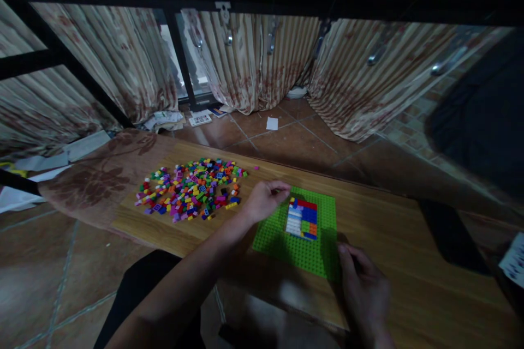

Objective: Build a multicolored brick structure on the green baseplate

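On the wooden tabletop (380,215), the green studded baseplate (309,256) is lying between the two long edges, and it is carrying a low block of toy bricks (302,219) in red, blue, white, orange and green. The left hand (266,202) is reaching to the baseplate's far left corner, its fingers bending toward the thumb; whether they are gripping a brick, I cannot tell. The right hand (363,275) is curling beside the near right corner; its grip I cannot tell. Loose bricks (190,191) are spreading toward the tabletop's left end.
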The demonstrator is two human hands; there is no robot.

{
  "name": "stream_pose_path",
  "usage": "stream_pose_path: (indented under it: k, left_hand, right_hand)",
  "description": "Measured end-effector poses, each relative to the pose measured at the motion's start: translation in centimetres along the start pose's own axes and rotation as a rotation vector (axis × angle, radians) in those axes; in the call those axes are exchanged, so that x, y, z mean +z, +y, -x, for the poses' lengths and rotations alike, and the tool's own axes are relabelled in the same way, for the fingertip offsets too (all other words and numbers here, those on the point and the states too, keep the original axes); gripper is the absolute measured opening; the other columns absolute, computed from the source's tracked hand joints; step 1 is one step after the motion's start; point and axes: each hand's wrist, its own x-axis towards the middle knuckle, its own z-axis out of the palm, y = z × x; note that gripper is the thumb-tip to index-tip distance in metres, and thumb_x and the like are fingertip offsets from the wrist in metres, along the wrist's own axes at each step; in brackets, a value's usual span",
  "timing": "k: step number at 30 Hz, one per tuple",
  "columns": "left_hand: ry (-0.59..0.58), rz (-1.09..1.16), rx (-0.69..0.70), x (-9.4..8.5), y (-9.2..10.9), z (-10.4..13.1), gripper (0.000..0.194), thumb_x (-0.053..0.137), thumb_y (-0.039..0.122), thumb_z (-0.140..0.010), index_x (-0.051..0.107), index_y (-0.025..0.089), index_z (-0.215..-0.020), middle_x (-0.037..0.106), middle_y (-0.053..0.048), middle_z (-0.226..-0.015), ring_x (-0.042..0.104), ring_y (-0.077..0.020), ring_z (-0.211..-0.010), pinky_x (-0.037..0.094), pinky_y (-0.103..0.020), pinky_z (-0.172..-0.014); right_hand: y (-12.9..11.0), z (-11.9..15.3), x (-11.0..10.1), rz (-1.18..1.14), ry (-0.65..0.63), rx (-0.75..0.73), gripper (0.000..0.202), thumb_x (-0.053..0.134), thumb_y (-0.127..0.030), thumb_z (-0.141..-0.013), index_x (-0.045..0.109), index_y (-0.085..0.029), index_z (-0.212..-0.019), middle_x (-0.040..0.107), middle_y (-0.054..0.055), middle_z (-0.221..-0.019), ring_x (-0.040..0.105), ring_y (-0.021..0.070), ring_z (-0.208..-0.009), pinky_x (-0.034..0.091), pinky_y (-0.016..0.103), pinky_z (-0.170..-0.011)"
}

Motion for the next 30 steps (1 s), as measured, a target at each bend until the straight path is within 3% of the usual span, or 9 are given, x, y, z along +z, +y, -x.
stream_pose_path:
  k: [4,9,12,15,18,21,23,27,30]
  left_hand:
    - [0.028,-0.022,-0.009,-1.6,1.5,2.4,0.02,0.057,0.025,-0.086,0.072,0.016,-0.095,0.072,-0.004,-0.086,0.063,-0.0135,-0.074,0.049,-0.024,-0.068]
    - [-0.152,-0.064,-0.009,-2.9,1.8,7.1,0.021,0.054,0.027,-0.088,0.072,0.015,-0.089,0.069,-0.002,-0.077,0.059,-0.012,-0.067,0.044,-0.022,-0.061]
    - [-0.199,-0.084,0.018,-3.0,1.2,9.0,0.022,0.051,0.025,-0.091,0.07,0.014,-0.089,0.066,-0.002,-0.074,0.058,-0.011,-0.066,0.043,-0.02,-0.06]
    - [-0.243,-0.143,0.142,-3.0,1.1,9.7,0.019,0.049,0.019,-0.09,0.067,0.014,-0.087,0.066,-0.002,-0.074,0.059,-0.0109,-0.069,0.043,-0.02,-0.063]
    - [-0.324,-0.231,0.275,-3.1,1.4,9.9,0.015,0.051,0.015,-0.087,0.066,0.016,-0.084,0.067,-0.002,-0.078,0.062,-0.0116,-0.074,0.044,-0.02,-0.067]
    - [-0.344,-0.342,0.302,-3.2,1.3,10.1,0.012,0.054,0.015,-0.084,0.064,0.017,-0.079,0.069,-0.002,-0.078,0.064,-0.0129,-0.074,0.045,-0.02,-0.067]
    - [-0.337,-0.413,0.298,-3.3,1.0,10.4,0.01,0.056,0.015,-0.082,0.064,0.017,-0.076,0.07,-0.003,-0.077,0.066,-0.0152,-0.074,0.047,-0.022,-0.066]
    - [-0.332,-0.507,0.282,-3.4,0.3,10.7,0.01,0.057,0.016,-0.08,0.065,0.018,-0.075,0.071,-0.003,-0.074,0.067,-0.0174,-0.07,0.047,-0.024,-0.063]
    - [-0.316,-0.536,0.262,-3.4,-0.1,10.6,0.011,0.056,0.017,-0.08,0.067,0.018,-0.076,0.073,-0.004,-0.078,0.068,-0.019,-0.073,0.049,-0.025,-0.064]
  right_hand:
    - [-0.1,-0.1,-0.1,-0.007,0.015,0.067,0.042,0.063,-0.056,-0.078,0.072,-0.016,-0.089,0.074,0.01,-0.094,0.067,0.0272,-0.09,0.05,0.036,-0.082]
    - [-0.9,-0.3,-0.9,0.038,0.107,0.136,0.045,0.064,-0.058,-0.073,0.073,-0.015,-0.086,0.074,0.011,-0.088,0.067,0.0292,-0.083,0.051,0.035,-0.07]
    - [-3.3,0.1,-1.4,0.116,0.175,0.121,0.046,0.063,-0.058,-0.073,0.073,-0.016,-0.087,0.073,0.01,-0.082,0.066,0.0293,-0.078,0.05,0.036,-0.065]
    - [-7.1,0.9,-0.6,0.14,0.189,0.014,0.041,0.061,-0.058,-0.075,0.072,-0.019,-0.085,0.072,0.007,-0.081,0.066,0.0277,-0.077,0.052,0.037,-0.067]
    - [-11.0,1.6,2.3,0.068,0.036,-0.161,0.031,0.059,-0.054,-0.08,0.069,-0.026,-0.082,0.071,0.005,-0.085,0.066,0.0249,-0.08,0.053,0.037,-0.074]
    - [-13.7,1.2,7.0,0.055,-0.266,-0.376,0.025,0.057,-0.046,-0.084,0.07,-0.025,-0.09,0.072,0.004,-0.096,0.066,0.0223,-0.087,0.052,0.034,-0.077]
    - [-14.7,0.2,10.7,0.103,-0.389,-0.467,0.024,0.053,-0.04,-0.087,0.07,-0.023,-0.093,0.072,0.005,-0.096,0.066,0.0207,-0.087,0.051,0.033,-0.079]
    - [-15.9,-2.2,17.1,0.377,-0.499,-0.497,0.023,0.051,-0.031,-0.087,0.071,-0.021,-0.094,0.074,0.005,-0.088,0.068,0.0192,-0.078,0.05,0.03,-0.073]
    - [-16.2,-3.3,20.2,0.515,-0.517,-0.511,0.019,0.054,-0.028,-0.085,0.072,-0.02,-0.087,0.074,0.006,-0.083,0.068,0.0213,-0.077,0.048,0.031,-0.071]
